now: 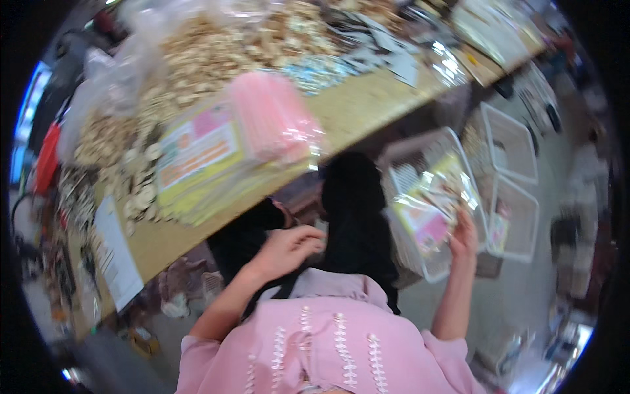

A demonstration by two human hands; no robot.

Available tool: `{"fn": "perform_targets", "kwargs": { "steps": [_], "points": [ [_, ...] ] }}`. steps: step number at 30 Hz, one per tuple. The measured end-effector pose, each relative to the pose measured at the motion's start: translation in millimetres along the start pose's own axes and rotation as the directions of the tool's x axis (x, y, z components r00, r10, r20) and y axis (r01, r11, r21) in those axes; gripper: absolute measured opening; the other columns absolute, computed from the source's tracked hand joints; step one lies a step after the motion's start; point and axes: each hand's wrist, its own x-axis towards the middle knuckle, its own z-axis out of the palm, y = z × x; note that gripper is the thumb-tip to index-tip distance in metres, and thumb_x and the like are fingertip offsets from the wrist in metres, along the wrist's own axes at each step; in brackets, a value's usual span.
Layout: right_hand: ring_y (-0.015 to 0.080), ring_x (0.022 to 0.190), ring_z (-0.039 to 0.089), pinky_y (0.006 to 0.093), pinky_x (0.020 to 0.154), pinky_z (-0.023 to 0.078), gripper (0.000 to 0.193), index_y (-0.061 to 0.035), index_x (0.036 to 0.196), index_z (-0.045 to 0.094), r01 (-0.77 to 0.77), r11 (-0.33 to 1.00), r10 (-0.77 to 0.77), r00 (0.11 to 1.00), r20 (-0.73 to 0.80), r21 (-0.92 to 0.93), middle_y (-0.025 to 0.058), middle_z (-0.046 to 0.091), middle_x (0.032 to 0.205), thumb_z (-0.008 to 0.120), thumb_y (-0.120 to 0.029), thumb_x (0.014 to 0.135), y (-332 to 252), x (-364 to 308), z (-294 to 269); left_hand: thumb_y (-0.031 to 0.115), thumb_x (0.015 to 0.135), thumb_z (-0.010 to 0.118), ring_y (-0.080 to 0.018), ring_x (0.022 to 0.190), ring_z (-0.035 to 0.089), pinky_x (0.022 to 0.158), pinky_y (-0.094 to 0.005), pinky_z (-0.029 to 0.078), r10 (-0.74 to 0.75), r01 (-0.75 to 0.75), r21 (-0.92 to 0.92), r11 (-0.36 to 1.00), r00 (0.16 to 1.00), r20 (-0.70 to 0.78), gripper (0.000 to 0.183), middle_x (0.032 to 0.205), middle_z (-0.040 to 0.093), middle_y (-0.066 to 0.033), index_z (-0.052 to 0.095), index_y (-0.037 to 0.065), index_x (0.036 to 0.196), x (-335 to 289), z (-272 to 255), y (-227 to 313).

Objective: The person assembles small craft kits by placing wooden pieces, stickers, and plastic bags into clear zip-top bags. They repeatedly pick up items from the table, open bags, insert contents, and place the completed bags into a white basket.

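Observation:
My right hand (464, 233) grips a clear plastic packet (426, 220) by its edge, thumb and fingers closed on it. Inside the packet show a yellow and pink printed card and some brownish pieces. It is held over a white plastic basket (428, 146) standing to the right of my legs, and hides part of the inside. My left hand (289, 253) hovers above my lap near the table edge, fingers loosely bent and apart from the thumb, with nothing seen in it.
The table (367, 105) bears a stack of yellow printed cards (197, 154), a bundle of pink plastic sleeves (272, 118), heaps of small wooden pieces (216, 59) and a white paper sheet (118, 256). More white baskets (512, 141) stand on the floor at right.

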Motion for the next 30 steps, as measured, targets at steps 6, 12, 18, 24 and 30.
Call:
{"fn": "perform_targets", "kwargs": {
  "steps": [6,12,18,24,30],
  "points": [
    [0.025,0.089,0.065,0.0451,0.085,0.053,0.023,-0.0078,0.112,0.063,0.06,0.989,0.021,0.846,-0.534,0.134,0.0083,0.07,0.098,0.059,-0.025,0.097,-0.6,67.6,-196.9,0.005,0.086,0.071,-0.0245,0.076,0.073,0.067,-0.0299,0.057,0.585,-0.48,0.406,0.778,0.788,-0.189,0.021,0.089,0.074,-0.0114,0.072,0.003,0.106,-6.8,-29.3,60.4],
    [0.0207,0.088,0.069,0.0413,0.082,0.053,0.012,-0.0122,0.099,0.069,-0.245,0.957,0.282,0.912,-0.298,0.153,0.0045,0.073,0.091,0.069,-0.013,0.088,79.0,62.1,-211.5,0.009,0.085,0.072,-0.0313,0.108,0.062,0.092,-0.0406,0.05,0.721,0.021,0.824,0.567,0.471,-0.508,0.031,0.117,0.066,-0.0159,0.069,0.004,0.115,19.6,-91.8,79.1],
    [0.0191,0.109,0.063,0.0393,0.094,0.047,0.027,-0.0112,0.116,0.066,-0.256,0.965,0.238,0.943,-0.231,-0.053,0.0017,0.068,0.116,0.07,-0.019,0.09,105.3,48.7,-50.6,0.011,0.084,0.072,-0.0288,0.095,0.065,0.082,-0.0391,0.054,0.712,0.063,0.833,0.549,0.487,-0.506,0.018,0.103,0.071,-0.0086,0.071,0.006,0.102,18.5,-113.7,44.8],
    [0.016,0.095,0.065,0.0304,0.082,0.051,0.023,-0.0077,0.117,0.064,0.044,0.934,-0.026,0.998,0.055,-0.355,0.0059,0.069,0.112,0.064,-0.016,0.095,72.2,33.8,66.4,0.006,0.087,0.072,-0.0149,0.073,0.063,0.067,-0.028,0.052,0.506,-0.114,0.515,0.85,0.453,-0.734,0.008,0.084,0.066,-0.0044,0.066,0.003,0.088,19.8,-114.1,36.9],
    [0.0128,0.072,0.066,0.0252,0.065,0.052,0.024,-0.0027,0.097,0.068,0.285,0.816,-0.027,0.888,0.458,-0.504,0.0084,0.072,0.091,0.056,-0.022,0.103,72.8,-32.5,225.3,0.009,0.091,0.073,-0.0047,0.072,0.057,0.067,-0.0229,0.049,0.393,-0.313,0.269,0.911,0.455,-0.799,0.011,0.081,0.061,0.0027,0.063,0.003,0.09,16.7,-121.1,23.1]
  ]
}}
